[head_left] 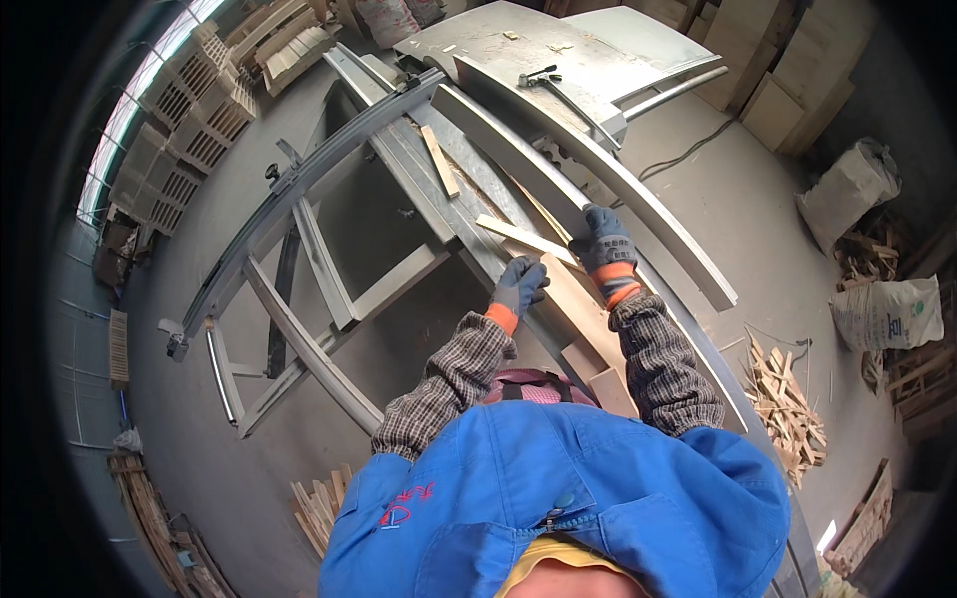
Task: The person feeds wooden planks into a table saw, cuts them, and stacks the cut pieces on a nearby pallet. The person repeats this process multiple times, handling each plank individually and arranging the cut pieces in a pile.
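Plank (573, 299) lies along the saw desk (518, 50), just short of the long guide rail (638, 214). Left hand (518, 284) is closed on the plank's near edge; right hand (606, 244) is closed on a thin strip (523, 237) at the plank's far end. Judgement: keep both gloved grips low and clear of the cut line. Offcut heap (783, 404) lies on the floor right of the desk; another loose slat (439, 159) lies on the bed beyond the plank.

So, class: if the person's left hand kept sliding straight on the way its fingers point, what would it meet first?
Probably the thin pale wood strip lying across the saw table. The gloved left hand points up along the board, and the strip's end sits just ahead, though depth is hard to judge.
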`<state>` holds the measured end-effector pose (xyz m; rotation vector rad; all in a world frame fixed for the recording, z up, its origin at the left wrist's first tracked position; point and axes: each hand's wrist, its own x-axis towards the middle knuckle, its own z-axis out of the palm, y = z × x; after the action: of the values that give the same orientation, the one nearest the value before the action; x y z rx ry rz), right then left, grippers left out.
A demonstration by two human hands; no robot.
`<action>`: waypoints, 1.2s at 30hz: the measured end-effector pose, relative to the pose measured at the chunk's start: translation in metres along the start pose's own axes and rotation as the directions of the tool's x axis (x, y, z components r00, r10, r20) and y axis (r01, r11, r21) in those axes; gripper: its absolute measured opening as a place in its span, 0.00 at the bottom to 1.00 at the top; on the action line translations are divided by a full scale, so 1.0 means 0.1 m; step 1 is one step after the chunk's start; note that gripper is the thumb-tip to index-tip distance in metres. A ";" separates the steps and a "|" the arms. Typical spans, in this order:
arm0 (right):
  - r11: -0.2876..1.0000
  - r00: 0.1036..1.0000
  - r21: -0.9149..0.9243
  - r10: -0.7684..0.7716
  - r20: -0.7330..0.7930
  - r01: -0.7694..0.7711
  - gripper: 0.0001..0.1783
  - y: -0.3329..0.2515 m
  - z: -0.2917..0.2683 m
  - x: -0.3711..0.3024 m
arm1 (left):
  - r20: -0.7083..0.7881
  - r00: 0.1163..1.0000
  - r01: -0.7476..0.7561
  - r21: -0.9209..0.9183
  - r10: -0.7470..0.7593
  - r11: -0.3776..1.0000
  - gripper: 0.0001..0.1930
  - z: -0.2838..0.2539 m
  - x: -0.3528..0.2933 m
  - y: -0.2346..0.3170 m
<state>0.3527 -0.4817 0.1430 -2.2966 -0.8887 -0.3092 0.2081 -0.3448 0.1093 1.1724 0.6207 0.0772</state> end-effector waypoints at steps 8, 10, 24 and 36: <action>0.986 0.998 0.163 0.022 0.064 -0.032 0.22 0.02 0.01 -0.08 | 0.213 0.959 0.193 0.000 -0.189 0.981 0.24 0.61 0.37 -0.43; 0.959 0.995 0.276 0.048 0.086 -0.070 0.21 -0.07 0.00 -0.07 | 0.549 0.823 -0.268 0.151 0.144 0.952 0.30 0.46 0.61 -0.94; 0.962 0.986 0.218 0.160 0.045 -0.166 0.24 0.74 -0.83 -0.22 | -0.212 0.961 0.120 -0.258 -0.177 0.959 0.14 0.77 1.04 0.03; 0.909 0.880 0.081 0.369 0.300 -0.409 0.36 0.81 -1.67 -1.38 | -0.299 0.952 -0.149 -0.253 0.069 0.956 0.24 0.65 1.94 0.84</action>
<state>0.3069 -0.7065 0.1718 -2.3510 -0.5309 0.2534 0.4228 -0.2930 0.1181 0.9320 0.7734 0.4238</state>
